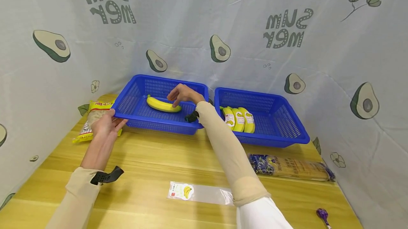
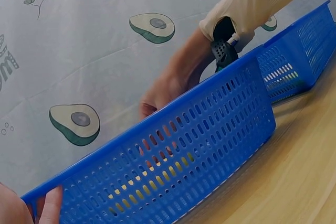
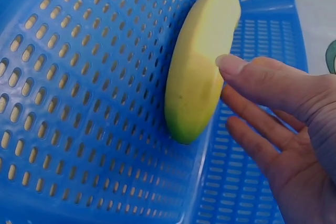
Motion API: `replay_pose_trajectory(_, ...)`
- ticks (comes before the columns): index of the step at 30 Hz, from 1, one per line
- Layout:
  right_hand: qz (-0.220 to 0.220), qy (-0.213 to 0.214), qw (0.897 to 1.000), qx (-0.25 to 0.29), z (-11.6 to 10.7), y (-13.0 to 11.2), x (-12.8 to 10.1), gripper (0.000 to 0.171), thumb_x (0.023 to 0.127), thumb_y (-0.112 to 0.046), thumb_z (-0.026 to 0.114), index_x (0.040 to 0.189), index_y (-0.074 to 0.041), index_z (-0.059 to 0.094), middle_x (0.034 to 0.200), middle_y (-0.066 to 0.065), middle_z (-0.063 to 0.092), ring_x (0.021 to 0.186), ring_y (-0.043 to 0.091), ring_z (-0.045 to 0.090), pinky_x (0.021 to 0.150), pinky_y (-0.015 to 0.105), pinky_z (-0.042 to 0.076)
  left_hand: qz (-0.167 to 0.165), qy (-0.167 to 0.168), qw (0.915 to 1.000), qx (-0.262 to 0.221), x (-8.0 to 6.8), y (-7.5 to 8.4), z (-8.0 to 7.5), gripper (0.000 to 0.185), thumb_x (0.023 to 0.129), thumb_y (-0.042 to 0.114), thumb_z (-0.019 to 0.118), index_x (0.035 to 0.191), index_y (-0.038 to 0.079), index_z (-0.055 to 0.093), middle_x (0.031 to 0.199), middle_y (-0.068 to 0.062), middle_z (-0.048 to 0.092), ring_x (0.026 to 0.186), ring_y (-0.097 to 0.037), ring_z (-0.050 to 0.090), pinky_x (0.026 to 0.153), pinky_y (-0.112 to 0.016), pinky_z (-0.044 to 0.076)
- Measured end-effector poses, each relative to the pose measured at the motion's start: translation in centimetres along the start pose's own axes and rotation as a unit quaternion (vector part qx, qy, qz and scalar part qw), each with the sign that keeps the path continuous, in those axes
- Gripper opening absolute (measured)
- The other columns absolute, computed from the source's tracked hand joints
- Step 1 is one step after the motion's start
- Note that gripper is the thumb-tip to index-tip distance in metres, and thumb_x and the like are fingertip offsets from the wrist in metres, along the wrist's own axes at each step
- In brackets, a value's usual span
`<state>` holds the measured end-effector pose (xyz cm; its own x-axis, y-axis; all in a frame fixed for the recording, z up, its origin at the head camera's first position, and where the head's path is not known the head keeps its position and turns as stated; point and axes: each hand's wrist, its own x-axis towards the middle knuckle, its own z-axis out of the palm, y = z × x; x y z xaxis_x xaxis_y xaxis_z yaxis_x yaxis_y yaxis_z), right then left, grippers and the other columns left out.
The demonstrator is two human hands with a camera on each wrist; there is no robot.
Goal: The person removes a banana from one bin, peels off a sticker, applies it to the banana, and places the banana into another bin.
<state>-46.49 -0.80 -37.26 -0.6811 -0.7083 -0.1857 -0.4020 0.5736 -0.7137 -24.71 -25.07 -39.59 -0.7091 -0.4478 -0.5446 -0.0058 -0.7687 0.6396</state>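
A single yellow banana (image 1: 163,105) lies in the left blue basket (image 1: 156,119). Over its right end is my right hand (image 1: 186,93), fingers loosely bent. The right wrist view shows the thumb of that hand (image 3: 283,108) overlapping the edge of the banana (image 3: 202,66); whether it touches I cannot tell. The fingers stand apart and grip nothing. My left hand (image 1: 104,124) holds the left basket's near left corner by the rim. In the left wrist view, part of the left hand (image 2: 51,205) shows at the rim of that basket (image 2: 157,161).
Right of it, another blue basket (image 1: 271,139) holds several labelled bananas (image 1: 238,119). A yellow food bag (image 1: 95,115) lies at the left, a noodle packet (image 1: 290,167) at the right. Nearer me are a clear sleeve with a banana label (image 1: 181,190) and a purple lollipop (image 1: 322,213).
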Motion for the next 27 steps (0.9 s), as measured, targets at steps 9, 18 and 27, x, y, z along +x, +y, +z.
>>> replay_pose_trajectory(9,0.01,-0.015,0.999,-0.033,0.8,0.5,0.3,0.044,0.088,0.005,0.087,0.13,-0.001,0.077,0.135,0.016,0.074,0.127,0.028,0.07,0.102,0.033,0.06,-0.004,0.0,1.0,-0.005,0.1,0.0,-0.1,0.037,0.108,0.018,0.066,0.144,0.016,0.057,0.117,-0.003,0.073,0.126,-0.02,0.066,0.06,-0.031,0.065)
replay_pose_trajectory(18,0.025,-0.004,0.999,-0.047,1.6,0.0,0.4,0.043,0.087,0.008,0.085,0.129,-0.001,0.077,0.132,0.017,0.075,0.126,0.029,0.07,0.103,0.035,0.06,-0.008,-0.013,0.9999,-0.002,-0.1,0.1,-0.7,0.044,0.109,0.02,0.064,0.15,0.017,0.052,0.118,-0.001,0.071,0.13,-0.019,0.063,0.072,-0.031,0.066)
replay_pose_trajectory(27,0.034,0.016,0.998,-0.054,1.7,0.4,0.0,0.042,0.088,0.006,0.086,0.128,-0.003,0.078,0.131,0.015,0.075,0.124,0.028,0.07,0.103,0.034,0.059,0.003,-0.024,0.9996,0.011,-0.3,-0.3,-0.6,0.042,0.11,0.021,0.063,0.15,0.016,0.053,0.123,-0.001,0.07,0.111,-0.016,0.071,0.066,-0.029,0.066)
